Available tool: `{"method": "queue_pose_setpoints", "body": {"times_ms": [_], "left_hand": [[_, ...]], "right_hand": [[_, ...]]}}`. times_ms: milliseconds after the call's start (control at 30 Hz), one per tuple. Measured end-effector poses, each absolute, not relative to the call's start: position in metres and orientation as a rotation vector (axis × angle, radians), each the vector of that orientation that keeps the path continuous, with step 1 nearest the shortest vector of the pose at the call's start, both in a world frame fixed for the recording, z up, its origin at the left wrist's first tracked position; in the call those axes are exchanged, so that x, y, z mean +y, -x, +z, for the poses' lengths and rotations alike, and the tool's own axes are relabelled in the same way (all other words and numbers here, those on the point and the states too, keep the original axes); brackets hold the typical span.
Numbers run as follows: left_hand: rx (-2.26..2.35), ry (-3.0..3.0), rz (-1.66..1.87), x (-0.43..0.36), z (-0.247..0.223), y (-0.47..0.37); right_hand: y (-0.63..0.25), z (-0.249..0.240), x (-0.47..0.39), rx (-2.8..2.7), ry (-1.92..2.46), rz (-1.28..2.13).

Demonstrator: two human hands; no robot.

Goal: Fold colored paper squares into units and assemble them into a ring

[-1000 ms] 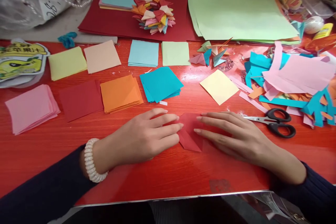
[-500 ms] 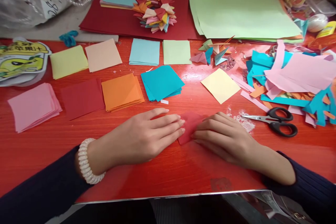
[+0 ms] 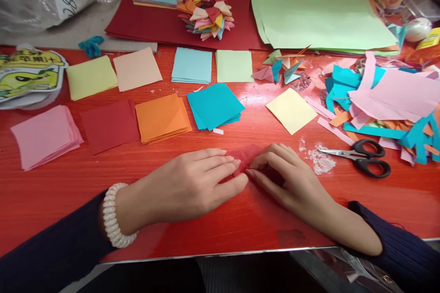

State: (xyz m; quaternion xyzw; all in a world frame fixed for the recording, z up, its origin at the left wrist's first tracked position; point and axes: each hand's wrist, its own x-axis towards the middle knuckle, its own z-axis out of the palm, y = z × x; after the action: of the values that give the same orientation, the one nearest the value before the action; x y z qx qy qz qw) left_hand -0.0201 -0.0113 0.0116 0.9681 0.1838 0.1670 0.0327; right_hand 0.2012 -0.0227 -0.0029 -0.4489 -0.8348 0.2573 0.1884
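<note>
A piece of dark red paper (image 3: 245, 153) lies on the red table between my two hands, partly covered by them. My left hand (image 3: 192, 183) rests flat with its fingers stretched over the paper's left side. At the right side, my right hand (image 3: 292, 178) pinches the paper's lower edge between thumb and forefinger. A stack of teal squares (image 3: 216, 105) lies beyond my left hand, and a pale yellow square (image 3: 291, 111) beyond my right.
Black scissors (image 3: 369, 159) and a heap of paper scraps (image 3: 398, 96) lie on the right. Pink (image 3: 44, 137), red (image 3: 110, 126) and orange (image 3: 161, 118) stacks are on the left. A folded paper ring (image 3: 206, 11) sits at the back.
My right hand has changed from curled fingers over the paper to a pinch at its lower edge. My left thumb has come nearer to it. The view has shifted slightly.
</note>
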Motion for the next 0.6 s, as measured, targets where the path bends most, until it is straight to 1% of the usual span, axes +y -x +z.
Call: {"method": "queue_pose_setpoints", "body": {"times_ms": [267, 467, 533, 600], "left_hand": [[0.509, -3.090, 0.494, -0.012, 0.009, 0.020], [0.523, -3.143, 0.494, -0.015, 0.007, 0.018], [0.533, -3.146, 0.502, -0.016, 0.007, 0.017], [0.533, -3.143, 0.507, -0.016, 0.007, 0.017]], "right_hand": [[-0.197, -0.003, -0.024, -2.385, 1.282, 0.662], [-0.201, -0.010, -0.028, -2.350, 1.338, 0.554], [-0.207, -0.011, -0.031, -2.322, 1.282, 0.465], [-0.213, -0.009, -0.034, -2.403, 1.090, 0.322]]}}
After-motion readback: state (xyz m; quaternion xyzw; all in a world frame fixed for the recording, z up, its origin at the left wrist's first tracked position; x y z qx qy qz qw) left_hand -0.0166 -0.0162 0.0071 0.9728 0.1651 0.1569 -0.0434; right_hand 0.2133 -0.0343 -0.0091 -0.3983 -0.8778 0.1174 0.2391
